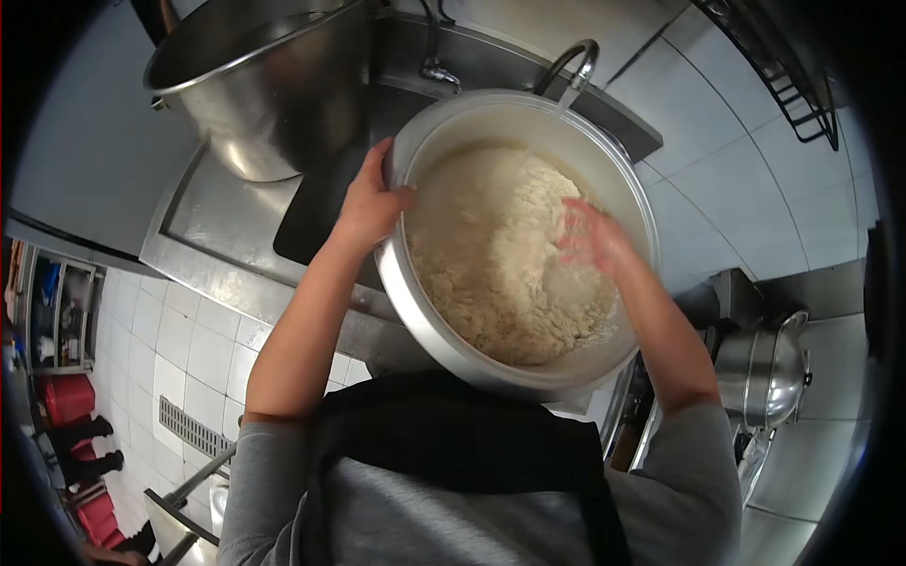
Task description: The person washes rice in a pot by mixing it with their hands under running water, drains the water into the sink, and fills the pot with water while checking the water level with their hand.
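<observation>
A large pale metal pot [429,330] is tilted over the sink, its mouth facing me. Inside lies a heap of wet rice [528,283], partly covered by cloudy water [462,184]. My left hand [371,200] grips the pot's left rim, thumb over the edge; its other fingers are mostly hidden. Within the pot, on the right side, my right hand [595,241] is just over the rice, its fingers apart and blurred by motion. Whether the fingertips touch the grains I cannot tell. From the curved faucet [571,71], water runs in at the far rim.
A big steel pot [274,94] stands on the sink counter [212,222] at the upper left. Behind is a second tap [439,71]. A black wire rack [802,113] hangs at the upper right, with a lidded steel pot [764,373] below. Red bins [68,399] stand far left.
</observation>
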Available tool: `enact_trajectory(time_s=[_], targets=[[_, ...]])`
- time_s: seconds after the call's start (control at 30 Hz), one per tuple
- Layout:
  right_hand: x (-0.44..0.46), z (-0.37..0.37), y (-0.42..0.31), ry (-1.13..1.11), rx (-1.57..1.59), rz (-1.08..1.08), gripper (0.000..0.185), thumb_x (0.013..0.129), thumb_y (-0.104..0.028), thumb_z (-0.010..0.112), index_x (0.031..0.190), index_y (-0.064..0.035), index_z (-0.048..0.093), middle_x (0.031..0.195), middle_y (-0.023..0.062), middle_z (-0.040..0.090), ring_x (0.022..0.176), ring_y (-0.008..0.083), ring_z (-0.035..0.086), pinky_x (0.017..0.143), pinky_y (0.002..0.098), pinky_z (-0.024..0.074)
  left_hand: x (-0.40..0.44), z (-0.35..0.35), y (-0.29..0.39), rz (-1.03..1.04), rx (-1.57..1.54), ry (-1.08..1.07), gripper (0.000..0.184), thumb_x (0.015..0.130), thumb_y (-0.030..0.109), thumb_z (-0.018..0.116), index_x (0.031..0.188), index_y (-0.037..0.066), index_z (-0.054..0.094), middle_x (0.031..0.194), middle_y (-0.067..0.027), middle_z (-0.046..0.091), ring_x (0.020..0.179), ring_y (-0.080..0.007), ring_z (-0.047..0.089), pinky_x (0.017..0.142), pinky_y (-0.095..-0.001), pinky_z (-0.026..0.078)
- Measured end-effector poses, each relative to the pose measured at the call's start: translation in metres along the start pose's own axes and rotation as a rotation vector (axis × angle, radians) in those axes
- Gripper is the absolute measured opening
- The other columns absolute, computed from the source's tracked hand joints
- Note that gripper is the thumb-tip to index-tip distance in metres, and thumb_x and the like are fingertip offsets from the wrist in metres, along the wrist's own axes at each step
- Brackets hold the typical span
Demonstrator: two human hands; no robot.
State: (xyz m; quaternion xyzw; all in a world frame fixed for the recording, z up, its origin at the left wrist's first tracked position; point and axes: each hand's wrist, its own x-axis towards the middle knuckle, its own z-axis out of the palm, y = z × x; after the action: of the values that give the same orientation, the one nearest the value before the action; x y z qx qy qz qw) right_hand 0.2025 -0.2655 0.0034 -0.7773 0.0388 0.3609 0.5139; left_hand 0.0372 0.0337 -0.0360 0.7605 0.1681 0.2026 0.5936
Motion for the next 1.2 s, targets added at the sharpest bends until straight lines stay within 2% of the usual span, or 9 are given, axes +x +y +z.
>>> enact_trajectory(time_s=[0.1, 0.27, 0.47, 0.6, 0.73, 0.87, 0.97, 1.07, 1.2], targets=[[0.101, -0.042, 0.016, 0.254, -0.506, -0.240, 0.040, 0.089, -0.038, 0.048, 0.118, -0.0122, 0.055, 0.114, 0.0170, 0.056, 0.102, 0.0262, 0.056, 0.077, 0.0367, 0.0493, -0.006, -0.001, 0.012, -0.041, -0.129, -0.059, 0.077, 0.069, 0.005, 0.061, 0.138, 0.004, 0.027, 0.125, -0.0175, 0.048, 0.115, -0.0246, 0.047, 0.099, -0.0292, 0.034], [0.145, 0.050, -0.007, 0.616, -1.060, -0.314, 0.061, 0.077, -0.059, 0.051, 0.113, -0.0105, 0.060, 0.117, 0.0184, 0.056, 0.110, 0.0336, 0.053, 0.095, 0.0485, 0.0376, -0.008, -0.001, 0.014, -0.027, -0.144, -0.084, 0.077, 0.070, 0.001, 0.058, 0.139, 0.003, 0.023, 0.129, -0.0179, 0.044, 0.119, -0.0244, 0.043, 0.100, -0.0295, 0.031], [0.143, 0.170, -0.032, -0.187, -1.360, -0.630, 0.055, 0.066, -0.051, 0.064, 0.093, -0.0031, 0.068, 0.090, 0.0195, 0.066, 0.084, 0.0336, 0.064, 0.075, 0.0401, 0.0494, -0.008, 0.001, 0.026, -0.062, -0.205, -0.093, 0.078, 0.068, -0.002, 0.056, 0.139, 0.003, 0.023, 0.127, -0.0172, 0.044, 0.118, -0.0249, 0.043, 0.101, -0.0296, 0.031], [0.033, 0.178, -0.022, -0.667, -1.510, -0.714, 0.063, 0.059, -0.051, 0.071, 0.099, -0.0025, 0.066, 0.105, 0.0185, 0.062, 0.100, 0.0314, 0.057, 0.090, 0.0377, 0.0423, -0.011, 0.001, 0.031, -0.117, -0.178, -0.091, 0.077, 0.067, -0.005, 0.051, 0.139, 0.006, 0.025, 0.132, -0.0141, 0.039, 0.121, -0.0245, 0.040, 0.102, -0.0299, 0.029], [-0.019, 0.120, -0.010, -0.968, -1.721, -0.792, 0.065, 0.055, -0.051, 0.074, 0.105, -0.0095, 0.065, 0.124, 0.0117, 0.051, 0.123, 0.0271, 0.040, 0.103, 0.0510, 0.0257, -0.012, 0.000, 0.030, -0.104, -0.160, -0.077, 0.077, 0.067, -0.002, 0.056, 0.138, 0.004, 0.025, 0.126, -0.0177, 0.045, 0.116, -0.0258, 0.044, 0.099, -0.0304, 0.033], [-0.064, 0.032, -0.002, -0.699, -1.622, -0.980, 0.067, 0.057, -0.031, 0.079, 0.118, -0.0154, 0.058, 0.133, 0.0095, 0.042, 0.129, 0.0291, 0.030, 0.102, 0.0528, 0.0266, -0.013, 0.001, 0.032, -0.131, -0.139, -0.074, 0.077, 0.068, -0.001, 0.055, 0.138, 0.004, 0.025, 0.126, -0.0181, 0.045, 0.115, -0.0264, 0.045, 0.099, -0.0313, 0.033], [-0.076, 0.006, 0.021, -0.748, -1.476, -0.623, 0.067, 0.059, -0.025, 0.077, 0.122, -0.0142, 0.055, 0.136, 0.0149, 0.036, 0.129, 0.0336, 0.029, 0.102, 0.0494, 0.0299, -0.012, 0.002, 0.027, -0.112, -0.145, -0.058, 0.074, 0.069, -0.001, 0.054, 0.138, 0.007, 0.028, 0.128, -0.0154, 0.044, 0.117, -0.0245, 0.043, 0.100, -0.0309, 0.032], [-0.051, 0.023, 0.069, -0.754, -1.542, -0.571, 0.074, 0.058, -0.026, 0.078, 0.127, -0.0209, 0.051, 0.140, 0.0164, 0.029, 0.115, 0.0418, 0.043, 0.097, 0.0485, 0.0370, -0.014, 0.003, 0.030, -0.133, -0.144, -0.045, 0.073, 0.069, -0.001, 0.053, 0.137, 0.008, 0.030, 0.128, -0.0141, 0.044, 0.118, -0.0237, 0.043, 0.100, -0.0305, 0.031], [-0.027, 0.092, 0.077, -0.496, -1.764, -0.438, 0.068, 0.065, -0.019, 0.070, 0.127, -0.0102, 0.047, 0.137, 0.0159, 0.033, 0.105, 0.0354, 0.054, 0.088, 0.0446, 0.0456, -0.014, 0.003, 0.027, -0.134, -0.166, -0.044, 0.073, 0.069, -0.002, 0.053, 0.137, 0.006, 0.030, 0.129, -0.0143, 0.043, 0.118, -0.0238, 0.043, 0.101, -0.0306, 0.031]])
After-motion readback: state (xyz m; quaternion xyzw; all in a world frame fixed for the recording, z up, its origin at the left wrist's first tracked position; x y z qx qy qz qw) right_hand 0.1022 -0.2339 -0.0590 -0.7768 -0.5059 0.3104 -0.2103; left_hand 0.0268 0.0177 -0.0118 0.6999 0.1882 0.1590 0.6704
